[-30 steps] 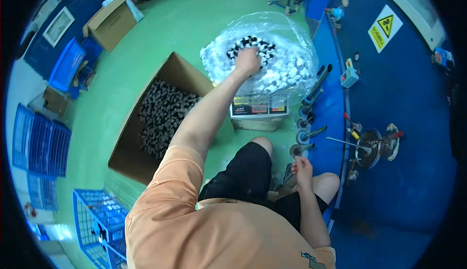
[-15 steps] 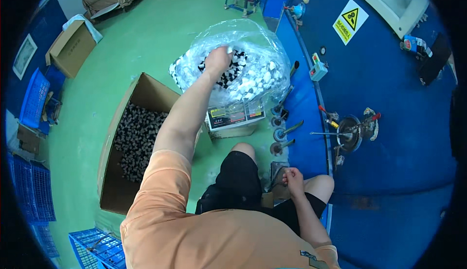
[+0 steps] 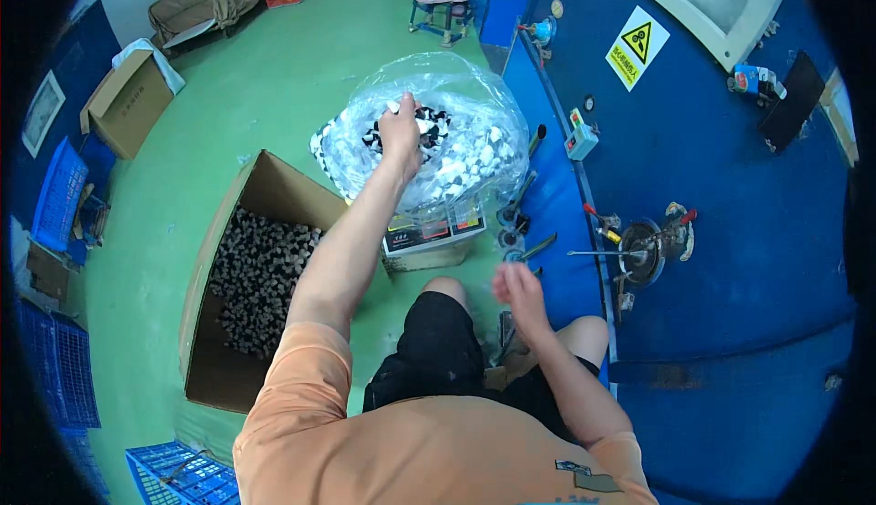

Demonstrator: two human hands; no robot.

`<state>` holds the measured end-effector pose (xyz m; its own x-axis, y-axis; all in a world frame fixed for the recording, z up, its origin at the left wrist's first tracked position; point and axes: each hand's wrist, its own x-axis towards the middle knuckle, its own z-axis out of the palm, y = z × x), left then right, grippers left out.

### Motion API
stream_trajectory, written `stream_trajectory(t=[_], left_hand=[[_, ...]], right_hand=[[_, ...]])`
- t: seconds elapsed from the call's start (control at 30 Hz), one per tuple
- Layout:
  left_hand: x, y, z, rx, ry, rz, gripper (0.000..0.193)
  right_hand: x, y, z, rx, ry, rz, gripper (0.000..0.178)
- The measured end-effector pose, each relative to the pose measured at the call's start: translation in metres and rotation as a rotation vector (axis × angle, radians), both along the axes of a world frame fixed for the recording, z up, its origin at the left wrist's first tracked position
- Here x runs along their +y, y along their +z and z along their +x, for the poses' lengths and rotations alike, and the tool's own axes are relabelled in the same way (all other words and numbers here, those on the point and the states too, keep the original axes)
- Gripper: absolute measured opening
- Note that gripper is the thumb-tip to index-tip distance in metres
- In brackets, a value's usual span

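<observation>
My left hand (image 3: pixel 399 133) reaches into the clear plastic bag (image 3: pixel 365 177), over a heap of small black-and-white pieces (image 3: pixel 436 124). Its fingers are drawn together, with a bit of white showing at the tips; what they pinch is too small to name. More white pieces (image 3: pixel 484 158) show through the bag's right side. Closed and slightly blurred, my right hand (image 3: pixel 520 288) hovers above my right knee, near the blue machine's side; whatever is in its fingers cannot be made out. The bag rests on a printed box (image 3: pixel 433 234) before my knees.
A tall open carton (image 3: pixel 215 268) of small dark pieces (image 3: pixel 265 277) stands by my left arm. Metal rods (image 3: pixel 540 248) jut from the blue machine (image 3: pixel 730 277) at right. A blue crate (image 3: pixel 187 479) lies low at left; a stool (image 3: pixel 440 8) stands at the back.
My right hand has risen from near the knee, up and to the left. My left hand has shifted slightly left and down within the bag's mouth. The whole view has turned a little.
</observation>
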<state>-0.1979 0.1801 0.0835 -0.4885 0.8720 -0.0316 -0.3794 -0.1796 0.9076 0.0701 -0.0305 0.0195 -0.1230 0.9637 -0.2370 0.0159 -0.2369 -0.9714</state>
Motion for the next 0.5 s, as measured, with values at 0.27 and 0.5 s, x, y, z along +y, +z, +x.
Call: stream_trajectory(t=[0.27,0.5], left_hand=[[-0.145,0.024,0.093,-0.011,-0.130,0.023,0.030],[-0.202,-0.060,0.144,0.870,0.037,0.191,0.013]], right_hand=[[0.057,0.045,-0.089,0.837,-0.038,-0.081,0.068],[0.021,-0.013,-0.095,1.243,0.242,-0.302,0.061]])
